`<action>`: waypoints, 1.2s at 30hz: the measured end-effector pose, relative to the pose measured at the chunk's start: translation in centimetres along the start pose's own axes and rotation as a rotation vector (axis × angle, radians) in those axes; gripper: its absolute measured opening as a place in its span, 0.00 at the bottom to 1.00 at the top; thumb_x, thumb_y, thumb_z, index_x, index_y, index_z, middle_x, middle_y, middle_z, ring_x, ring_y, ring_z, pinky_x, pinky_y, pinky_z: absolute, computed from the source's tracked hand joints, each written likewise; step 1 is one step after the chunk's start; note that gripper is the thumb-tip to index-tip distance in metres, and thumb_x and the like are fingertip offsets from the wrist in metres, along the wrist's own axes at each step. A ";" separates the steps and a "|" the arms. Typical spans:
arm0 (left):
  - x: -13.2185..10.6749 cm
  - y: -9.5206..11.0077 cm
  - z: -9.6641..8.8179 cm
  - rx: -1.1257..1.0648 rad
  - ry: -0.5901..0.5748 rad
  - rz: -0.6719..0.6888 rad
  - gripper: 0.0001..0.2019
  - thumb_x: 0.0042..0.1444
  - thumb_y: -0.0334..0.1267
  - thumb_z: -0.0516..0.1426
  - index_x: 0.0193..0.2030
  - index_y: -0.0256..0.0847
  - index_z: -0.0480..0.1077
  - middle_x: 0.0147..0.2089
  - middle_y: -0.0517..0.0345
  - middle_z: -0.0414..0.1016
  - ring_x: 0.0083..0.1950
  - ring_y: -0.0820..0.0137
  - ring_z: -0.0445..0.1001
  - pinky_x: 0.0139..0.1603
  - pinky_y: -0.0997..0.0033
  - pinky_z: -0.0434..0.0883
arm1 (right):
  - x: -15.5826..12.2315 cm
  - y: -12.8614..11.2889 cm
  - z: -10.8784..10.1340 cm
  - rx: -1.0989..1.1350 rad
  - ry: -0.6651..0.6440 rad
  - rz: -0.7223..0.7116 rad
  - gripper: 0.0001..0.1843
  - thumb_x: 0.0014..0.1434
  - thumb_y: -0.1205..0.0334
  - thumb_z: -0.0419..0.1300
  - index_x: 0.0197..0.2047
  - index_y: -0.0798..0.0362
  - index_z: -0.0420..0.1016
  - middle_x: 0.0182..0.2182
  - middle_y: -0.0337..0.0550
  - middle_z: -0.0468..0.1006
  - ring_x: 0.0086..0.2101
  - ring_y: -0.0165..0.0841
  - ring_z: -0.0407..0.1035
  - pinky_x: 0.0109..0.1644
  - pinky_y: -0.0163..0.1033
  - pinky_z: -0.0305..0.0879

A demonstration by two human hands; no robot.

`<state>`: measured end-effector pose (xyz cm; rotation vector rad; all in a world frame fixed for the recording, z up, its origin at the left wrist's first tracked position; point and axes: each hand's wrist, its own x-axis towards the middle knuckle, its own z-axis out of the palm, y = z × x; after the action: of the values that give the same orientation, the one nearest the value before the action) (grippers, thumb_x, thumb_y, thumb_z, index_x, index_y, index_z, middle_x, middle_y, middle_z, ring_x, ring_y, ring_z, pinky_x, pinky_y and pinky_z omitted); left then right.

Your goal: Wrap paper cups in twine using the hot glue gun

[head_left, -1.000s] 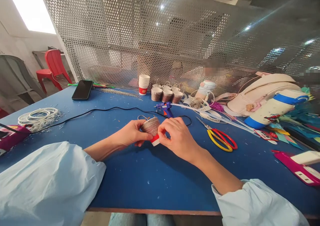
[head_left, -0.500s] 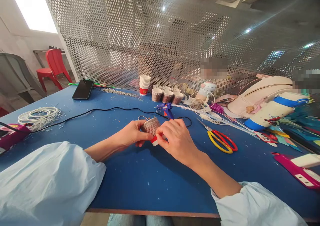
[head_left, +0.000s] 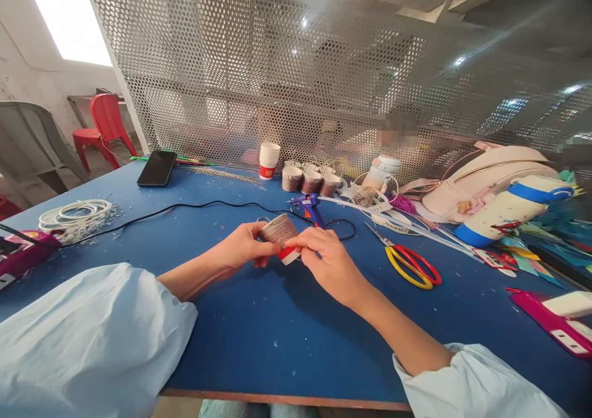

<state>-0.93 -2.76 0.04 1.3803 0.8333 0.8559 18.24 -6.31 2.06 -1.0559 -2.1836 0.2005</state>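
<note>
Tilted above the blue table, a paper cup [head_left: 280,232] is wound with brown twine over most of its side. A red and white band of the cup stays bare at its lower end. My left hand [head_left: 247,245] is closed around the wound part, thumb toward me. From the right, the bent fingers of my right hand [head_left: 326,258] press on the cup where the twine meets the bare band. Any strand between those fingertips is too small to make out. Just behind the cup lies a blue glue gun [head_left: 309,207] with an orange trigger.
Several twine-wrapped cups [head_left: 311,180] and a paper cup stack [head_left: 269,160] stand by the mesh partition [head_left: 208,66]. Scissors [head_left: 411,264] lie right. A black cable [head_left: 194,204] crosses the table. A phone [head_left: 157,168], white cord coil [head_left: 76,213], bottle [head_left: 513,211] and bag [head_left: 490,177] surround the area.
My right hand's fingers have straightened a little and shifted on the cup. More of the cup's red and white band shows. The view has tipped slightly.
</note>
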 end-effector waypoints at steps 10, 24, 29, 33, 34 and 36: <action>-0.1 0.2 0.1 -0.024 0.023 -0.038 0.16 0.44 0.43 0.65 0.36 0.34 0.73 0.25 0.60 0.71 0.21 0.77 0.64 0.21 0.77 0.61 | 0.3 -0.1 -0.2 0.313 -0.033 0.251 0.16 0.56 0.69 0.50 0.36 0.49 0.79 0.33 0.39 0.76 0.37 0.33 0.70 0.43 0.41 0.63; -0.2 0.3 0.1 -0.005 0.082 -0.066 0.17 0.46 0.41 0.64 0.41 0.33 0.73 0.22 0.62 0.69 0.18 0.79 0.62 0.18 0.78 0.58 | -0.1 1.0 0.8 -0.107 0.208 -0.136 0.15 0.56 0.75 0.52 0.36 0.50 0.78 0.30 0.39 0.77 0.34 0.33 0.69 0.41 0.43 0.57; -0.3 0.2 0.2 0.005 0.065 -0.054 0.14 0.47 0.41 0.63 0.38 0.33 0.72 0.23 0.62 0.68 0.19 0.79 0.62 0.18 0.78 0.57 | -0.1 0.8 0.9 -0.207 0.182 -0.192 0.16 0.57 0.75 0.53 0.39 0.51 0.79 0.30 0.39 0.76 0.33 0.32 0.68 0.41 0.43 0.56; -0.3 0.1 0.2 0.016 0.081 -0.061 0.15 0.48 0.41 0.63 0.40 0.33 0.72 0.23 0.62 0.68 0.19 0.79 0.62 0.18 0.78 0.57 | 0.0 1.0 0.6 -0.142 0.219 -0.146 0.13 0.58 0.73 0.53 0.38 0.51 0.78 0.31 0.40 0.77 0.35 0.33 0.69 0.42 0.43 0.59; -0.3 0.1 0.1 0.021 0.085 -0.064 0.16 0.48 0.41 0.63 0.41 0.33 0.72 0.22 0.63 0.68 0.19 0.79 0.61 0.18 0.78 0.56 | 0.0 1.2 0.5 -0.117 0.227 -0.118 0.12 0.59 0.72 0.54 0.38 0.52 0.77 0.32 0.41 0.77 0.36 0.34 0.69 0.42 0.42 0.60; -0.3 0.1 0.0 0.037 0.090 -0.055 0.16 0.48 0.41 0.62 0.41 0.33 0.72 0.21 0.63 0.67 0.18 0.79 0.61 0.19 0.77 0.57 | 0.1 1.7 0.6 -0.081 0.218 -0.049 0.09 0.59 0.70 0.55 0.39 0.52 0.77 0.34 0.43 0.78 0.38 0.36 0.70 0.44 0.42 0.62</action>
<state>-1.04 -3.00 0.11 1.3524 0.9565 0.8691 18.86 -5.03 1.03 -1.0169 -2.0317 -0.0256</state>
